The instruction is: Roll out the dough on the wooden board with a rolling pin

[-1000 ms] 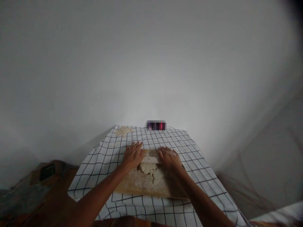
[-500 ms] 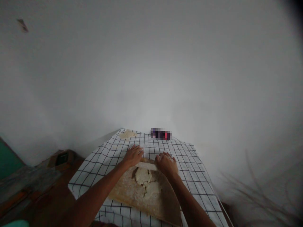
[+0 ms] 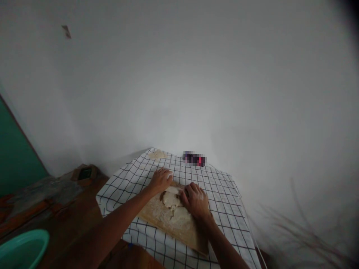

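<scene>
A floured wooden board [image 3: 165, 220] lies on the checked cloth, with pale dough [image 3: 171, 200] on it. The dough is flattened, with ragged, cracked edges, and a thinner piece [image 3: 181, 214] spreads on its near side. A light rolling pin [image 3: 173, 190] crosses the board at the dough's far edge. My left hand [image 3: 162, 179] curls over the pin's left end, flour on its fingers. Over the right end bends my right hand [image 3: 195, 200], also floury, close beside the dough. Both hands hide the pin's ends.
The checked cloth [image 3: 224, 209] covers a table against the white wall. A flattened dough piece [image 3: 158, 154] lies at its far left corner; a blurred dark packet [image 3: 194, 158] is at the back. Lower left are a green basin [image 3: 42, 239] and a box [image 3: 85, 173]. Thin twigs [image 3: 305, 231] show at right.
The view has turned left, bringing more of the green basin in. The rolling pin now sits closer to the dough, and my right hand has moved nearer the dough with it.
</scene>
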Motion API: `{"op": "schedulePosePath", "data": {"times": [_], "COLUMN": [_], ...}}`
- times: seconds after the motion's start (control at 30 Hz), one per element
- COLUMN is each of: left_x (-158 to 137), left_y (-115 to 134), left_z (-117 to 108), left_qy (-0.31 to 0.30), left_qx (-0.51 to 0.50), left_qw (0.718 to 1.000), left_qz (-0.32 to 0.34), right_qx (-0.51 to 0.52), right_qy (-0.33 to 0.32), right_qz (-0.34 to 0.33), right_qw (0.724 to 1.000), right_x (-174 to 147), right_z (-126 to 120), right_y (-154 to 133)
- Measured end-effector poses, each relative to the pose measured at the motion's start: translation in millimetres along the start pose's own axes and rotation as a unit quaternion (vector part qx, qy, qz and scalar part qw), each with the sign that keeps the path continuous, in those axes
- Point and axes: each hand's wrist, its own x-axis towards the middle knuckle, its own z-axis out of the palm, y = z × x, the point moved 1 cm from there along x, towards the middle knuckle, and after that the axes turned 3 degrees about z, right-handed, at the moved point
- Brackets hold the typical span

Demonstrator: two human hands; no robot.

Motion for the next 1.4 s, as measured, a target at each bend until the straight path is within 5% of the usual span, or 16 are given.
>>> {"op": "schedulePosePath", "data": {"times": [0.1,0.27,0.4,0.57,0.87,1.17,1.4], "left_x": [-2.2,-12.2,-10.7,11.8,57.6,75.3,63.2], "left_y": [4.4,6.8,10.1,10.7,18.6,24.6,19.8], "left_z": [-13.5,-39.1,-53.1,-61.1,-51.4,-42.5,-50.1], "left_qy": [0.017,0.122,-0.031,-0.333,-0.452,-0.498,-0.411], "left_qx": [-0.06,-0.147,-0.155,-0.096,-0.022,-0.044,-0.06], "left_qw": [0.998,0.982,0.976,0.86,0.751,0.73,0.767], "left_qz": [-0.002,0.008,0.152,0.374,0.48,0.466,0.49], "right_qx": [0.014,0.192,0.396,0.394,0.383,0.374,0.348], "right_qy": [-0.052,-0.075,0.027,0.147,0.186,0.199,0.195], "right_qz": [-0.002,0.156,0.248,0.306,0.354,0.379,0.384], "right_qw": [0.999,0.966,0.884,0.854,0.833,0.823,0.833], "right_x": [2.9,18.6,6.4,-8.1,-1.0,1.9,2.6], "right_z": [-3.0,-6.4,-1.9,7.3,18.9,14.7,11.2], "right_y": [3.4,19.9,22.4,11.6,20.6,15.5,15.3]}}
